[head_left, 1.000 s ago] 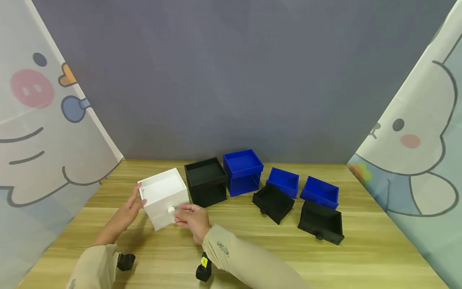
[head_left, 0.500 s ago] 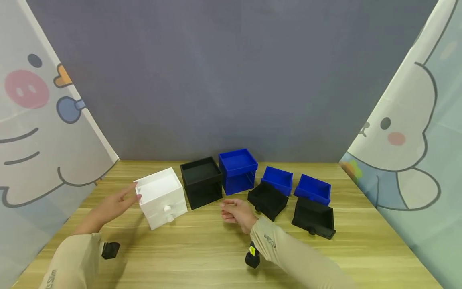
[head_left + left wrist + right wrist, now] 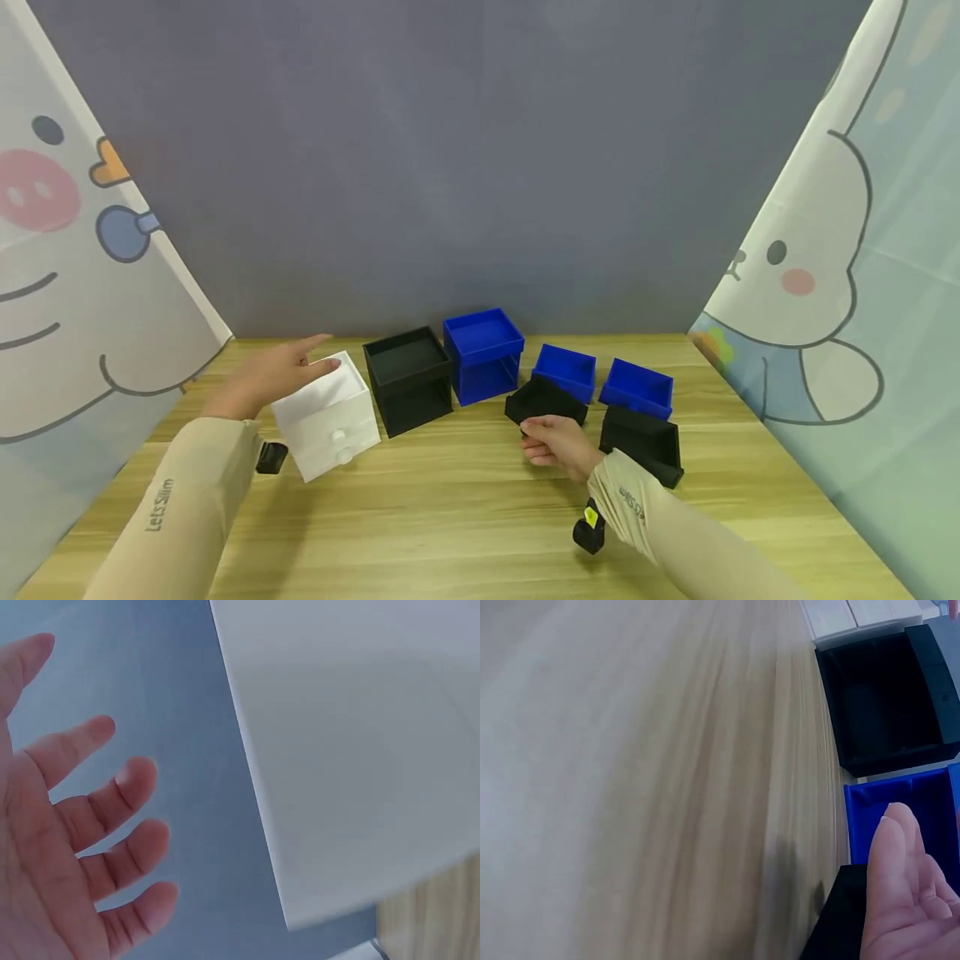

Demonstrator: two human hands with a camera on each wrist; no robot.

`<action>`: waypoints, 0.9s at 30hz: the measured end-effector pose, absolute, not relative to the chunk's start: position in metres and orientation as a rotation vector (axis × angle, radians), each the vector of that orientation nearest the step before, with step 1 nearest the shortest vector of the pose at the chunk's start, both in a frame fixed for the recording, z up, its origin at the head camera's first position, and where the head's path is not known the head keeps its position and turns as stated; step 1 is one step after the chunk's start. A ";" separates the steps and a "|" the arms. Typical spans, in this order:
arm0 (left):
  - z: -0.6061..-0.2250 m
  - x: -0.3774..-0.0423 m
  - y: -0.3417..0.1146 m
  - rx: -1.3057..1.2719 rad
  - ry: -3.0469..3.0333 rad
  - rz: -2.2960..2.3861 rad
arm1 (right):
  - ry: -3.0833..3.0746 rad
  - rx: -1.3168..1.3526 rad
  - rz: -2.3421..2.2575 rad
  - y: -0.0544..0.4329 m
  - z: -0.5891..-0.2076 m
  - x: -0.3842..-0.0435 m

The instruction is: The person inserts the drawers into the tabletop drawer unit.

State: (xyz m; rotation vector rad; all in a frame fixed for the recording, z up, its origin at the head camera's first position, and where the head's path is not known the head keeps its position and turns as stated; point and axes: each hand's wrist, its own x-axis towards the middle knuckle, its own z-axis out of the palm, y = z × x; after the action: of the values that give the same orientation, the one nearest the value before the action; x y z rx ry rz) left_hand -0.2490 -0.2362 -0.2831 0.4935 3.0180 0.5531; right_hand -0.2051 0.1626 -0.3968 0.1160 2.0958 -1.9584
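Note:
In the head view my left hand is over the white cabinet, which has two drawers with round knobs. The left wrist view shows this hand with fingers spread and slightly bent, holding nothing, beside the cabinet's white side wall. My right hand is at the front of a black drawer, thumb and fingertips near its knob, which the hand hides. From the right wrist the hand looks loosely bent with no object in its fingers, and part of the black drawer shows beside it.
Next to the white cabinet stand a black cabinet and a blue cabinet, both with their drawer spaces bare. Two blue drawers and a second black drawer lie to the right on the wooden table.
My right hand has let go of the white cabinet's knob and moved right to the black drawer. My left hand has left the white cabinet's edge and risen over it.

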 end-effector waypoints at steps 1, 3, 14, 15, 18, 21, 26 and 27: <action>-0.283 -0.252 -0.231 0.501 3.019 0.536 | 2.082 0.123 -1.957 0.164 -0.398 -0.203; -0.284 -0.259 -0.222 0.510 3.026 0.498 | 2.046 0.155 -1.967 0.167 -0.401 -0.200; -0.298 -0.279 -0.195 0.212 2.905 0.252 | 1.861 0.167 -2.050 0.163 -0.419 -0.191; -0.298 -0.279 -0.193 0.185 2.899 0.227 | 1.846 0.163 -2.058 0.162 -0.421 -0.190; -0.299 -0.278 -0.186 0.131 2.894 0.171 | 1.797 0.186 -2.121 0.159 -0.424 -0.189; -0.300 -0.277 -0.182 0.098 2.900 0.136 | 1.750 0.257 -2.234 0.154 -0.429 -0.190; -0.301 -0.278 -0.181 0.103 2.895 0.139 | 1.665 0.379 -2.437 0.143 -0.433 -0.195; -0.302 -0.279 -0.182 0.112 2.885 0.145 | 1.649 0.399 -2.466 0.141 -0.434 -0.197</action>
State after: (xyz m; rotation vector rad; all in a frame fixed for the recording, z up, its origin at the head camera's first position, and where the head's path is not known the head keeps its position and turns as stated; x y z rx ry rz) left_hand -0.2790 -0.1820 -0.3021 0.1115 2.8854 0.1453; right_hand -0.1966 0.1411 -0.4340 0.3987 1.6495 -2.4662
